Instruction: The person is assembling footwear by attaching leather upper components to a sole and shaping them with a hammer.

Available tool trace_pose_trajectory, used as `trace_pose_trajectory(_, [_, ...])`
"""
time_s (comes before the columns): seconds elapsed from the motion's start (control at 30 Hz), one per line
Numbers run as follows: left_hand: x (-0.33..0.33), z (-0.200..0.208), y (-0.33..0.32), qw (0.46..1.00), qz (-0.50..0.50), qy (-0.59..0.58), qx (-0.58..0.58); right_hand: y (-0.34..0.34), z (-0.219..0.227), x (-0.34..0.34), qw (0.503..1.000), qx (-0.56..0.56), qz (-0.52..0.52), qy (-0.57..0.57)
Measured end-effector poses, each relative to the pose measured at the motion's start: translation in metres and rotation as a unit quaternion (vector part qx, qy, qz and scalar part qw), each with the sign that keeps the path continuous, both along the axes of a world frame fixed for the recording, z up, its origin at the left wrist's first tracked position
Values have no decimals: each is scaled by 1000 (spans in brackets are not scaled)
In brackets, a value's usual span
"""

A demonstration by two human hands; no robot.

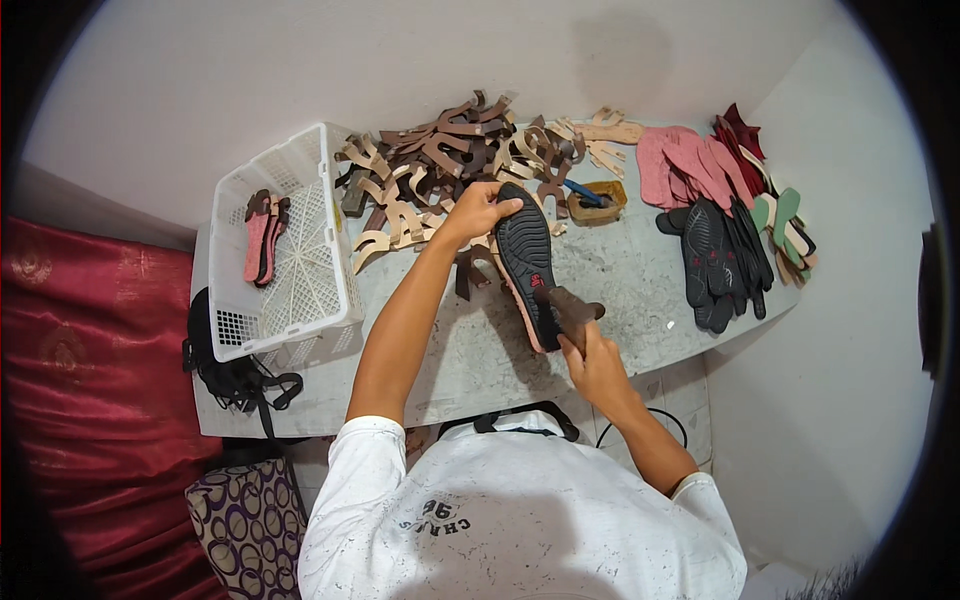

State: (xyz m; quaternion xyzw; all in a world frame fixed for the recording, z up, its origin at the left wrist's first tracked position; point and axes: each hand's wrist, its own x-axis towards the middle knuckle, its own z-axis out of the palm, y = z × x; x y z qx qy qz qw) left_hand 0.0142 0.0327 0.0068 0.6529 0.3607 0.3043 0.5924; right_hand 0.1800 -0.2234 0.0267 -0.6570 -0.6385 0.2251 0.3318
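Note:
My left hand grips the upper end of a sandal sole, thumb on its black ridged underside. The sole is held over the table, underside up, with a pink layer along its edge. Brown strap pieces show below its left side. My right hand is closed around a hammer, whose dark brown head is at the sole's heel end. Whether the head touches the sole I cannot tell. The hammer's handle is mostly hidden by my fingers.
A white plastic basket at the left holds pink-topped sandals. Brown and beige straps are heaped at the back. Beside them sits a tub with a blue-handled brush. Pink insoles and black soles lie at right.

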Motion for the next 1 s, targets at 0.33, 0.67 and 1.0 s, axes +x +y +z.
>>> trace_pose_trajectory(0.33, [-1, 1, 17, 1000, -2, -2, 5, 2, 43, 6, 983, 146, 39, 101])
trace_pose_trajectory(0.67, [1, 12, 16, 1000, 1, -1, 26, 6, 35, 10, 996, -84, -5, 39])
trace_pose_trajectory(1.0, [1, 9, 18, 999, -7, 1, 32, 0, 7, 5, 999, -49, 7, 3])
